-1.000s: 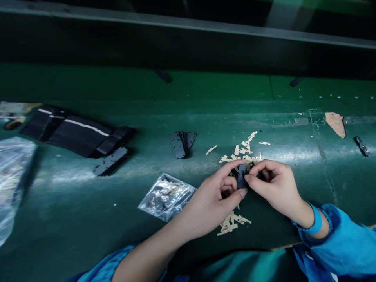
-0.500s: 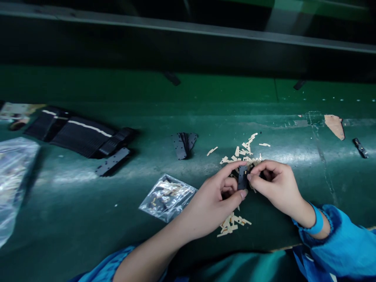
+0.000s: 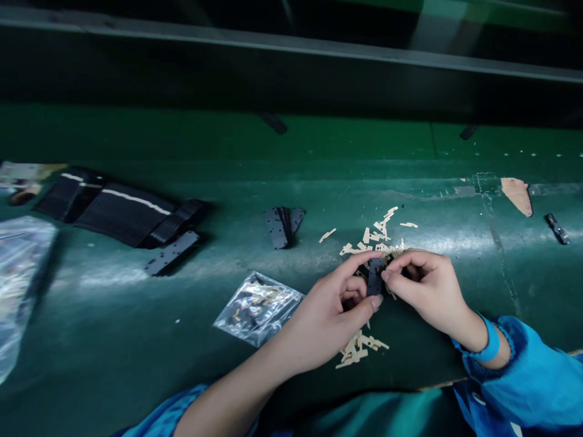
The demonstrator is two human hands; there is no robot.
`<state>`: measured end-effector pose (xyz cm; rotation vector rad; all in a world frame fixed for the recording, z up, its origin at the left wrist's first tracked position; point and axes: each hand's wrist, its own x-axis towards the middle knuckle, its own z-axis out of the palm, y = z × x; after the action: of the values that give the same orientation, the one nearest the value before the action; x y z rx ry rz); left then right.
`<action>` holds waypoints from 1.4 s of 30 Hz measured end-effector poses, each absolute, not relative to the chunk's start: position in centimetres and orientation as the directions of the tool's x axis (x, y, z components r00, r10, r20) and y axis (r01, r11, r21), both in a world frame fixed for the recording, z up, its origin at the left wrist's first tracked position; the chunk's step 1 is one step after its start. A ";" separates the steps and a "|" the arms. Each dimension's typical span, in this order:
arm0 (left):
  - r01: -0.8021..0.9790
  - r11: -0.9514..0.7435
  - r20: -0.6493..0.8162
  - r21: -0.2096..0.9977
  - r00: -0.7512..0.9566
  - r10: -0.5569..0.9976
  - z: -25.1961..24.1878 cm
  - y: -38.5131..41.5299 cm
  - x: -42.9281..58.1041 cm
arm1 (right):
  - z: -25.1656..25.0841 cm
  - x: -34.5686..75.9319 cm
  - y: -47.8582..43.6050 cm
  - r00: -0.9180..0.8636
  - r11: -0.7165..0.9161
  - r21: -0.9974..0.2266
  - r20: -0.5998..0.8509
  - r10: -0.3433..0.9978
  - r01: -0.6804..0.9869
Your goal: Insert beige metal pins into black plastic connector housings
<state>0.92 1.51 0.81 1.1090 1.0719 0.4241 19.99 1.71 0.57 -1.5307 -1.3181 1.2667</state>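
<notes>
A small black plate with holes (image 3: pixel 375 278) stands upright between the thumb and index finger of my left hand (image 3: pixel 325 306), which is closed on its two ends. My right hand (image 3: pixel 430 288) pinches at the plate's right edge; whatever lies between those fingertips is too small and hidden to make out. A tiny yellowish spot shows on the plate's face. Behind my hands, small flat cream-coloured pieces (image 3: pixel 381 227) lie scattered, partly covered by my fingers. Another heap of cream pieces (image 3: pixel 356 352) rests on the table below my left hand.
Left of my left forearm lies a clear bag of small parts (image 3: pixel 255 306). Farther off is a fanned stack of black plates (image 3: pixel 282 226). Long rows of black plates (image 3: pixel 127 209) and a large clear bag (image 3: pixel 22 279) occupy the left. At right are a brown scrap (image 3: pixel 518 194) and a small black part (image 3: pixel 557 228).
The view has shifted slightly, so the things on the table appear a little farther left. Both hands keep almost the same hold at the black plate, which looks slightly turned.
</notes>
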 end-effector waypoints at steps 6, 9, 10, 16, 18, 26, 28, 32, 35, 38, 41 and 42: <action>0.185 0.457 -0.486 0.870 0.478 0.732 0.9 1.7 0.8 | 0.5 20.1 1.6 -0.002 -0.195 -0.954 -0.201 0.980 0.226; 0.184 0.470 -0.495 0.864 0.482 0.723 0.9 1.7 0.7 | 0.6 20.3 1.7 0.027 -0.215 -0.958 -0.213 0.977 0.189; 0.181 0.466 -0.490 0.866 0.486 0.723 0.8 1.6 0.6 | 0.6 20.3 1.7 0.026 -0.222 -0.957 -0.221 0.975 0.185; 0.167 0.446 -0.467 0.879 0.490 0.736 0.7 1.5 0.6 | 0.6 19.9 1.6 -0.002 -0.292 -0.938 -0.298 0.955 0.189; 0.169 0.447 -0.469 0.878 0.487 0.737 0.7 1.4 0.6 | 0.5 19.9 1.6 0.004 -0.323 -0.930 -0.327 0.945 0.175; 0.182 0.435 -0.466 0.882 0.478 0.745 0.8 1.5 0.8 | 0.5 19.8 1.6 0.013 -0.376 -0.917 -0.378 0.926 0.133; 0.182 0.437 -0.467 0.881 0.477 0.744 0.8 1.5 0.9 | 0.4 19.8 1.6 0.015 -0.376 -0.916 -0.377 0.926 0.140; 0.179 0.443 -0.471 0.878 0.476 0.742 0.7 1.6 0.9 | 0.4 19.8 1.6 0.017 -0.373 -0.915 -0.375 0.927 0.152; 0.182 0.440 -0.470 0.880 0.474 0.744 0.7 1.6 0.9 | 0.4 19.8 1.6 0.024 -0.370 -0.916 -0.371 0.928 0.153; 0.184 0.431 -0.464 0.883 0.475 0.748 0.8 1.5 0.9 | 0.3 19.8 1.6 0.023 -0.356 -0.921 -0.357 0.934 0.161; 0.186 0.431 -0.465 0.883 0.473 0.749 0.9 1.5 0.9 | 0.3 19.8 1.6 0.019 -0.355 -0.920 -0.357 0.934 0.167; 0.186 0.433 -0.467 0.882 0.472 0.748 0.8 1.5 0.9 | 0.3 19.8 1.6 0.020 -0.358 -0.919 -0.360 0.933 0.166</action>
<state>0.88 1.54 0.84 1.0987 1.0534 0.4456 19.76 1.59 0.28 -1.6048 -1.1443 1.4022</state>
